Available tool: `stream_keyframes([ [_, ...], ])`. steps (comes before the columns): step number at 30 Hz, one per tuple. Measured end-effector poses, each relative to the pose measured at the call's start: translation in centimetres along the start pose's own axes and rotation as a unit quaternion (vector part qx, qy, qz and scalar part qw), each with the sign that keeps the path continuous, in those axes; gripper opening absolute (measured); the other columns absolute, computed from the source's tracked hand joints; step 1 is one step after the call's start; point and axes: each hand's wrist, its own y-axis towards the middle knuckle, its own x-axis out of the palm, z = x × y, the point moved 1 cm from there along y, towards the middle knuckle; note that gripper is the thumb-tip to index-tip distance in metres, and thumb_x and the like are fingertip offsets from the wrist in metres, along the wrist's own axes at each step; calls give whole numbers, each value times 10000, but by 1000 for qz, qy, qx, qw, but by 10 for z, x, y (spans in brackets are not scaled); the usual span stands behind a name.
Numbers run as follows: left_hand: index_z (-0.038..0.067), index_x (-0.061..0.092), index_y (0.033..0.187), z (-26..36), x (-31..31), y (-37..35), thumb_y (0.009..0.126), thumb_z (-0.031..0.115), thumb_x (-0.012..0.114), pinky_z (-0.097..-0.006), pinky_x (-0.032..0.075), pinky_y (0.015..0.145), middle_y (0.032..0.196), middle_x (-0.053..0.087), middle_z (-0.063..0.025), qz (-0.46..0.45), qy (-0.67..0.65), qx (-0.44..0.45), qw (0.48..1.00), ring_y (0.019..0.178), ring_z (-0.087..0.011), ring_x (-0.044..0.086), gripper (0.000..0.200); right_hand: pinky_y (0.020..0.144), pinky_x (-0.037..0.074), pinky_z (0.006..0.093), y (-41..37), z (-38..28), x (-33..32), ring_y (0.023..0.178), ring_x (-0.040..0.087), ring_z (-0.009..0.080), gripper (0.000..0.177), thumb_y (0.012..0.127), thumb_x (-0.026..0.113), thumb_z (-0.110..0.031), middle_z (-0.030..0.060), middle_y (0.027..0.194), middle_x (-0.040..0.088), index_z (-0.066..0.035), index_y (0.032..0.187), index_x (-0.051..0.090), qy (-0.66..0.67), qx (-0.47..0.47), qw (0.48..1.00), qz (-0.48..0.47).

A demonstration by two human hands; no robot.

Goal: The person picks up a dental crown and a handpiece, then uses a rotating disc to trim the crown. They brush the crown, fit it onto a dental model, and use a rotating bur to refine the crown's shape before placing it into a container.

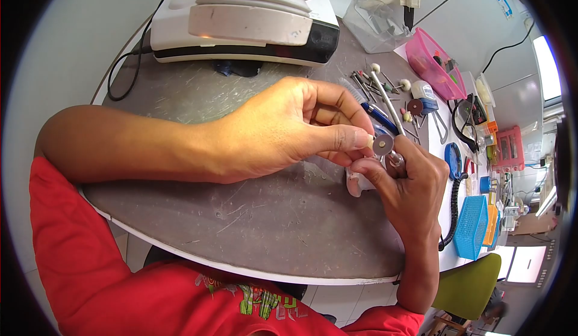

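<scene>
My left hand (316, 122) pinches a small ivory-coloured piece (369, 141), which looks like a dental crown, between thumb and index finger. Right beside it is a grey-brown round disc (382, 144), mounted on the tip of a metal rotary handpiece (395, 159). My right hand (412, 182) is wrapped round that handpiece. Whether the disc touches the crown cannot be told. Below the fingers, on the grey tabletop (259, 221), sits a pinkish-white piece (356, 184), partly covered by my right thumb.
A white machine (247, 29) with a ribbed hose stands at the back. To the right lie several rotary burs (385, 83), a blue pen (379, 116), a small blue-and-white bottle (425, 95) and a pink basket (433, 65). A black coiled cord (451, 215) runs beside a blue basket (471, 228).
</scene>
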Motion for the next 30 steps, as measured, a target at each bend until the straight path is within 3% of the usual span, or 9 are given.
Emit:
stream_keyframes([
  [30, 4, 597, 1030, 1, 1, -1, 921, 148, 639, -294, 532, 871, 965, 644, -64, -9, 4, 4, 1000, 914, -137, 647, 186, 434, 394, 322, 1, 0, 0, 459, 517, 210, 473, 670, 836, -393, 77, 529, 523, -64, 638, 498, -17, -20, 1000, -4],
])
